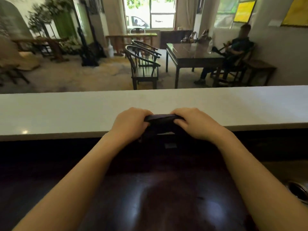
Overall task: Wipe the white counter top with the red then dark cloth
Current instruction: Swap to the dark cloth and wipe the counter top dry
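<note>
A long white counter top (66,112) runs across the view from left to right. At its near edge in the middle, both hands hold a dark cloth (160,121) that is bunched between them and hangs over the edge. My left hand (130,124) grips its left end and my right hand (196,124) grips its right end, fingers curled. No red cloth is in view.
A dark glossy lower surface (166,197) lies below the counter, with a round metal object (298,190) at its right edge. Beyond the counter stand dark wooden chairs (143,64) and a table (191,52), where a person (233,52) sits.
</note>
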A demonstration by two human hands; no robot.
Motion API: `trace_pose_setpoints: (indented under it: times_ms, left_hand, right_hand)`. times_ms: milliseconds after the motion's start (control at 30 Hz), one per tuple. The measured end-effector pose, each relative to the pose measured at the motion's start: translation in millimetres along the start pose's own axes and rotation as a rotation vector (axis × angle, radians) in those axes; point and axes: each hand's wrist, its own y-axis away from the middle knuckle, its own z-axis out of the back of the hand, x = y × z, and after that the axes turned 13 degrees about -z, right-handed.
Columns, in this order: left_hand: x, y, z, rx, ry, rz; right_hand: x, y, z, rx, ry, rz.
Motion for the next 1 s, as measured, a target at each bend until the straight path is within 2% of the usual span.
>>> trace_pose_setpoints:
  times_ms: [233,367,500,633,700,767,833,933,1000]
  left_hand:
    - [82.6,12.7,65.3,-0.064,-0.083,0.104]
    - [114.3,0.0,73.8,-0.162,-0.125,0.067]
    - [128.3,-6.7,48.0,-0.224,-0.148,-0.034]
    - [123.0,5.7,-13.7,-0.075,-0.084,-0.124]
    - [117.6,15.9,-40.1,0.011,-0.054,-0.122]
    - [114.9,22.6,-55.9,0.017,-0.027,-0.09]
    - [113.1,28.8,-62.3,0.003,-0.025,-0.082]
    - [108.7,41.1,-66.6,0.032,-0.057,-0.107]
    - [106.9,44.9,-63.3,0.055,-0.064,-0.107]
  right_hand:
    - [88.1,-76.7,-10.1,-0.041,-0.089,0.075]
    - [104.4,-111.6,-10.3,-0.137,-0.119,0.077]
    - [91.3,-119.5,-30.0,-0.201,-0.101,0.049]
    - [56.9,-91.9,-77.9,-0.091,-0.023,-0.067]
    - [46.0,-73.5,-94.5,-0.005,-0.008,-0.114]
    - [41.4,-62.2,-101.2,0.052,-0.01,-0.126]
    - [44.2,-58.3,-98.9,0.049,0.014,-0.136]
    - [59.1,-64.2,-96.2,-0.081,-0.027,-0.11]
    - [66.8,-75.2,-102.7,-0.057,-0.07,-0.065]
